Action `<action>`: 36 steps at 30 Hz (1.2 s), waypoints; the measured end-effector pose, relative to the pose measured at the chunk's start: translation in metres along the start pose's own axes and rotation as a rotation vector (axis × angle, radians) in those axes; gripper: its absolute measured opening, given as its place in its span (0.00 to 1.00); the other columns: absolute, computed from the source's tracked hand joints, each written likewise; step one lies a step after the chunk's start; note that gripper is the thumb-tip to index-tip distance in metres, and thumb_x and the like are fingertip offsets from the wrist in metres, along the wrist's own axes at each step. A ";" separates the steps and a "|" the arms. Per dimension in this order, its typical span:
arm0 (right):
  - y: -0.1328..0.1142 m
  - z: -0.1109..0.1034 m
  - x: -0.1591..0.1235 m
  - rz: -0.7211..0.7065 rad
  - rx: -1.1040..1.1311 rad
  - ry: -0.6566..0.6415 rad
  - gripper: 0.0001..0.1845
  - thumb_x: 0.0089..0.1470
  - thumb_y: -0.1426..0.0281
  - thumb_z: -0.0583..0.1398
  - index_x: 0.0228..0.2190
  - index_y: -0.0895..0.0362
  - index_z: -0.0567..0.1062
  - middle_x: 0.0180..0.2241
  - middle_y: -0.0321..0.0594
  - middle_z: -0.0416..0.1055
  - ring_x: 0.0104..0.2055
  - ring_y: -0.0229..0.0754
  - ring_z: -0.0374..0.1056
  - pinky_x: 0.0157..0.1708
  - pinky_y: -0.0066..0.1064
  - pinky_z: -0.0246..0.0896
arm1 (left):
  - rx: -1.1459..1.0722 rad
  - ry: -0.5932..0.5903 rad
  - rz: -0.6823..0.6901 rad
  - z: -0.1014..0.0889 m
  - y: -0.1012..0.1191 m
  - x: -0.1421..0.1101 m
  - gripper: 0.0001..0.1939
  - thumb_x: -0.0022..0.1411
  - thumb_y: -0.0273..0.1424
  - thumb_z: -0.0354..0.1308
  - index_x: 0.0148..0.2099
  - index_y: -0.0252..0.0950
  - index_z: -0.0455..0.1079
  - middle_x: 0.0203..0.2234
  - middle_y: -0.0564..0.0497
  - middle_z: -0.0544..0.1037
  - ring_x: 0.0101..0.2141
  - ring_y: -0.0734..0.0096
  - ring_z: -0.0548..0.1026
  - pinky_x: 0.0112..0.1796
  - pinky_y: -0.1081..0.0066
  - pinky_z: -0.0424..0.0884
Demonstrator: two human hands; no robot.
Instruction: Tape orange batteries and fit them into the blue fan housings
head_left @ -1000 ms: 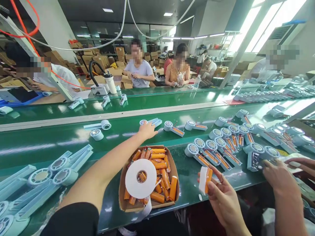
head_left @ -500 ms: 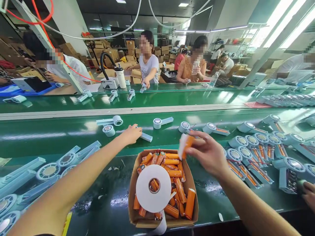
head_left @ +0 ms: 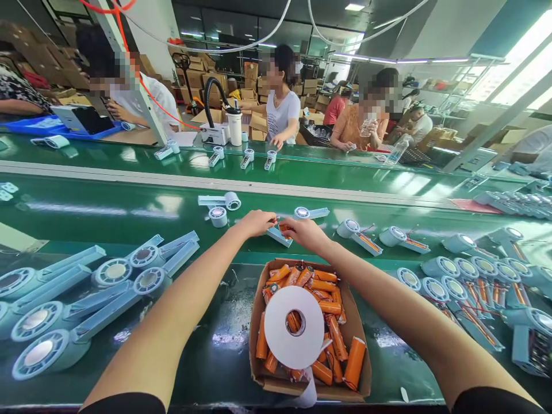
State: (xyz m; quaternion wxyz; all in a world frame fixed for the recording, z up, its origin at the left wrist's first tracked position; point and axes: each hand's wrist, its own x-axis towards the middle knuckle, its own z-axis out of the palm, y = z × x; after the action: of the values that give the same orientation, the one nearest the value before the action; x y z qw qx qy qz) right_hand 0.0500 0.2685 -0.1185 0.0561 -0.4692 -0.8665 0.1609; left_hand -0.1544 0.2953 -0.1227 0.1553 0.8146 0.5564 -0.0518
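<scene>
Though left hand's grip [head_left: 259,223] is unclear, right hand [head_left: 305,231] pinches battery [head_left: 283,227] beyond box edge [head_left: 336,393].

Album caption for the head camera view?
Left hand and right hand, close together at a pale blue plastic housing, beyond a brown cardboard box of orange cylinders.

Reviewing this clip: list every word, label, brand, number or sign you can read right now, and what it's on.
No text can be read.
White tumbler: small dark marking, too small to read.
White shirt across the line: print on the front, too blurred to read.
Orange cylinders and white roll: no readable lettering.
</scene>
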 end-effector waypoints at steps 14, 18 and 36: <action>-0.013 0.010 0.017 0.058 -0.309 -0.289 0.26 0.71 0.57 0.57 0.65 0.50 0.74 0.50 0.55 0.77 0.53 0.67 0.74 0.46 0.50 0.68 | -0.097 0.059 -0.058 0.009 0.021 0.011 0.17 0.79 0.34 0.49 0.57 0.34 0.76 0.50 0.41 0.79 0.50 0.59 0.77 0.50 0.58 0.72; -0.008 -0.001 0.020 0.030 -0.269 -0.342 0.25 0.70 0.58 0.59 0.62 0.56 0.77 0.52 0.59 0.75 0.55 0.67 0.72 0.50 0.50 0.65 | -0.137 0.070 -0.057 0.009 0.023 0.012 0.15 0.78 0.32 0.50 0.57 0.34 0.75 0.51 0.43 0.79 0.51 0.60 0.77 0.52 0.57 0.72; 0.017 0.012 0.000 0.197 -0.040 -0.281 0.21 0.75 0.69 0.52 0.60 0.70 0.68 0.56 0.61 0.71 0.58 0.59 0.69 0.50 0.37 0.58 | -0.104 0.101 -0.073 0.016 0.045 0.021 0.18 0.80 0.34 0.49 0.61 0.33 0.75 0.53 0.41 0.78 0.54 0.58 0.76 0.55 0.55 0.71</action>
State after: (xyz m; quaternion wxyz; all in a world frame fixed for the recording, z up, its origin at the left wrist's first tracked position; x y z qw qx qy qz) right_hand 0.0607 0.2748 -0.1355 -0.0910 -0.5257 -0.8188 0.2121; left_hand -0.1035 0.2946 -0.1342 0.1674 0.7862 0.5948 0.0128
